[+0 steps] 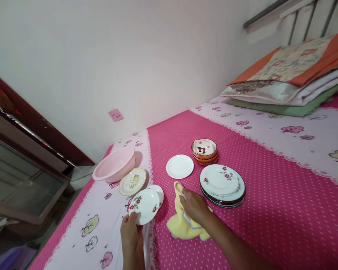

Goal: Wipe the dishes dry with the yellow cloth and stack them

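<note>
From where I stand, the bed (171, 123) dwarfs everything, with a pink tub (115, 165) near its edge and a dark-rimmed stack (241, 187) to the person's right. Between them a yellow cloth (180, 227) trails on the cover, its upper part pinched in the right hand (195, 204). The left hand (131, 228) grips a flowered plate (143, 206) by its near rim, thumb on top. I'd keep that thumb firm and bunch the cloth so its loose end doesn't drag. The left fingers' hold underneath is hidden, as is much of the second plate (160, 194) behind; whether the two touch, I can't tell. Both forearms run out of view.
</note>
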The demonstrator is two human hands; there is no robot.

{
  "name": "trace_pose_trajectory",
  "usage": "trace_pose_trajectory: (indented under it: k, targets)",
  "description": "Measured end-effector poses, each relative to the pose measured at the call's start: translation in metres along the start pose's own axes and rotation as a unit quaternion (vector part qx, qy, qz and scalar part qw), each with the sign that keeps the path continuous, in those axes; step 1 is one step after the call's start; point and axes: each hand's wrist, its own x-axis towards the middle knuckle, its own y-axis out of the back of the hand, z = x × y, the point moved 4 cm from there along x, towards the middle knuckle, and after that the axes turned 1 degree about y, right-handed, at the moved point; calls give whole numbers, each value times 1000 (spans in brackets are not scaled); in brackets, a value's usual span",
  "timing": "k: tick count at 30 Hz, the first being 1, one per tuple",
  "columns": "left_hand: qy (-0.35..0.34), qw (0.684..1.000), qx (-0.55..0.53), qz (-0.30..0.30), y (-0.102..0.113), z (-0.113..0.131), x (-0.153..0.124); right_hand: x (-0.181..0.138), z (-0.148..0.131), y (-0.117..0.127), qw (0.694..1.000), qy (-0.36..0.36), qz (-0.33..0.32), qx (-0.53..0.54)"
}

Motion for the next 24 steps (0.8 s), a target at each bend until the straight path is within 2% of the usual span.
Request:
trace_pose_trajectory:
  k: [4,7,10,13,15,18,21,24]
  targets:
    - [74,988,-89,-97,-17,1,-32,-2,-1,2,1000,0,5,7]
    - [138,972,-127,-141,-25,-7,-50,-3,1,3,1000,1,7,14]
    - [211,932,-195,-223,-32,-20,-62,-3,4,2,999,9,10,29]
    - [249,891,-230,-303,-34,-32,-73,-2,7,5,998,27,22,57]
    - [271,883,-237,-301,-33,-37,-79,-1,6,10,994,51,42,82]
    - [296,891,-251,-235,-39,-31,-82,-1,0,24,983,90,95,128]
    - [278,911,-245,-178,-58,-1,-79,-3,-4,38,967,97,157,177]
    - [224,921,-257,-189,-84,36,-77,-7,-2,50,948,77,217,219]
